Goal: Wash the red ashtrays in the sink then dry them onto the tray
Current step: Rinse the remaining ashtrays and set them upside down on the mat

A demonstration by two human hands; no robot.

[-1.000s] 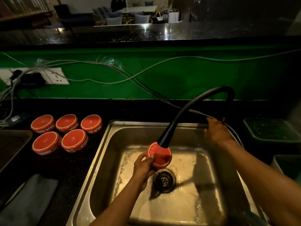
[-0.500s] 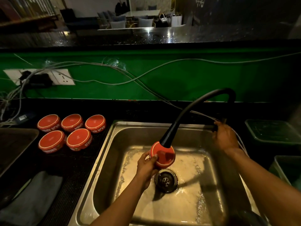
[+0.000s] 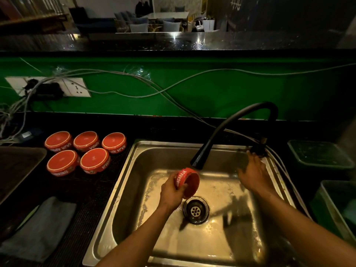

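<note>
My left hand (image 3: 171, 191) grips a red ashtray (image 3: 189, 183) tipped on its side over the steel sink (image 3: 127, 182), just below the black tap spout (image 3: 197, 162) and above the drain (image 3: 196, 210). My right hand (image 3: 253, 173) hovers with spread fingers at the sink's right side, just below the tap base (image 3: 259, 149); it is blurred. Several more red ashtrays (image 3: 85, 151) sit upside down on the dark counter left of the sink. A dark tray (image 3: 15, 168) lies at the far left edge.
A grey cloth (image 3: 41, 228) lies on the counter at the lower left. Green bins (image 3: 319, 153) stand right of the sink. Loose cables (image 3: 134, 93) and a wall socket (image 3: 73, 87) run along the green wall behind.
My left hand has tipped the ashtray from flat under the spout onto its side and lowered it a little. My right hand has come off the tap base into the sink.
</note>
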